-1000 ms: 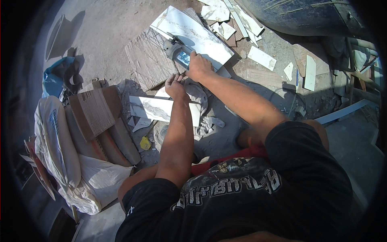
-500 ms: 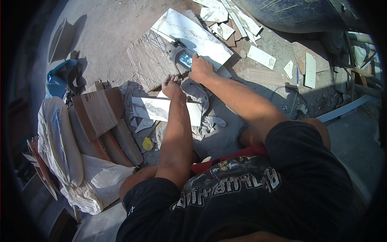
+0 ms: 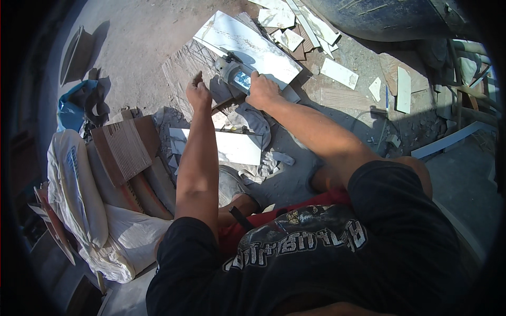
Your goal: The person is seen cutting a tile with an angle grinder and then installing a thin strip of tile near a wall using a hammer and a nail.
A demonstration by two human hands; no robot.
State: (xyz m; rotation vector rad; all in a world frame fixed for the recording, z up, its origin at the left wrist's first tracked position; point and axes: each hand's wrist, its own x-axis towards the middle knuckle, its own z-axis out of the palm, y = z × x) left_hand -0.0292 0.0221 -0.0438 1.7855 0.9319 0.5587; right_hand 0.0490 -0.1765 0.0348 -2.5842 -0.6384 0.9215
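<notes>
My right hand (image 3: 263, 91) grips a handheld power cutter (image 3: 241, 79) with a grey head and a blue-and-white label. The cutter rests at the lower left edge of a large white marbled tile (image 3: 258, 47), where a thin strip runs along the edge. Underneath lies a brown ridged slab (image 3: 182, 73). My left hand (image 3: 199, 95) hovers over that slab, left of the cutter; a finger points forward and nothing shows in the hand. The cutter's blade cannot be made out. Nearer my feet lies a white marbled tile piece (image 3: 237, 147) beside a crumpled grey cloth (image 3: 255, 121).
Broken tile pieces (image 3: 340, 72) lie scattered at the far right, below a large dark rounded container (image 3: 379, 18). To the left are a white sack (image 3: 79, 179), stacked brown tiles (image 3: 126, 150) and a blue bag (image 3: 71, 108). A pale strip (image 3: 448, 139) lies right of my knee.
My left hand has moved left and forward, away from the cutter's near side to over the slab's left part. My left knee has swung inward, uncovering a shoe. The right hand keeps its grip.
</notes>
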